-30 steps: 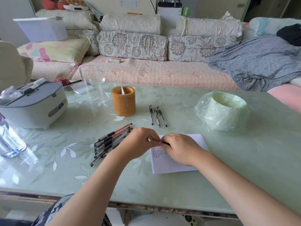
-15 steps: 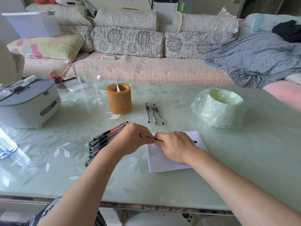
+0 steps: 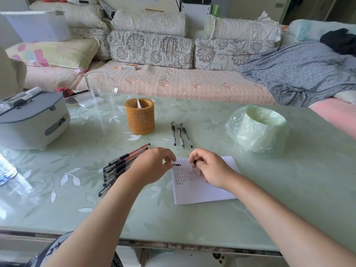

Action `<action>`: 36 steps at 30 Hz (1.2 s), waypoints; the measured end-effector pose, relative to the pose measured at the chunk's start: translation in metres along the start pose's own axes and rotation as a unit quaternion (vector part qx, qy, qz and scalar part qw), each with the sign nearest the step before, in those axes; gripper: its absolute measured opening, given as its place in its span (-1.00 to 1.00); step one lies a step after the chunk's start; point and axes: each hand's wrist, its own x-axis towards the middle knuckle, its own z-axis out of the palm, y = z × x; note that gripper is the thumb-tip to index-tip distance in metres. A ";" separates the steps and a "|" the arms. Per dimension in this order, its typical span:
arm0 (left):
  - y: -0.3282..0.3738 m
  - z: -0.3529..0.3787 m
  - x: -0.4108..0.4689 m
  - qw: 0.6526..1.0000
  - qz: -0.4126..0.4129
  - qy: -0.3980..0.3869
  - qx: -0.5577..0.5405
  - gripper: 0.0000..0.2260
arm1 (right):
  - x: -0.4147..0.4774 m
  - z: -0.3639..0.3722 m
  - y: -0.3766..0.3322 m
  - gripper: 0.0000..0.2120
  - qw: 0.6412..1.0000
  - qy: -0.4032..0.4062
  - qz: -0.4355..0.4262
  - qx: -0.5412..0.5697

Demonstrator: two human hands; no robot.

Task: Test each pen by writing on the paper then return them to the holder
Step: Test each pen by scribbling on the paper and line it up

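Observation:
A white paper (image 3: 202, 191) with rows of written marks lies on the green table. Over its top edge, my left hand (image 3: 154, 164) pinches a small black pen cap (image 3: 176, 164). My right hand (image 3: 210, 168) is closed around a pen (image 3: 194, 161), which its fingers mostly hide. The two hands are a short gap apart. A bunch of several black and red pens (image 3: 123, 164) lies left of my left hand. Three more pens (image 3: 180, 134) lie side by side beyond the paper. The brown woven holder (image 3: 140, 119) stands upright farther back.
A grey appliance (image 3: 32, 120) sits at the far left, with a water bottle (image 3: 5, 170) near the left edge. A plastic-wrapped green roll (image 3: 258, 130) stands at the right. A clear glass jug (image 3: 101, 87) is behind the holder. A sofa runs along the table's far side.
My hands were pressed together over the paper's top edge. They have now drawn apart, the cap in the left hand and the pen in the right.

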 end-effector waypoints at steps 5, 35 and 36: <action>-0.001 0.007 0.003 0.999 0.001 -0.025 0.034 -0.87 | 0.000 0.005 0.002 -0.45 0.980 -0.030 0.046 0.192; -0.003 0.018 0.018 0.994 0.054 -0.091 0.036 -0.50 | -0.002 0.025 0.019 -0.72 0.995 -0.023 -0.026 0.093; -0.003 0.018 0.018 0.994 0.053 -0.091 0.035 -0.50 | -0.002 0.025 0.019 -0.71 0.995 -0.021 -0.029 0.090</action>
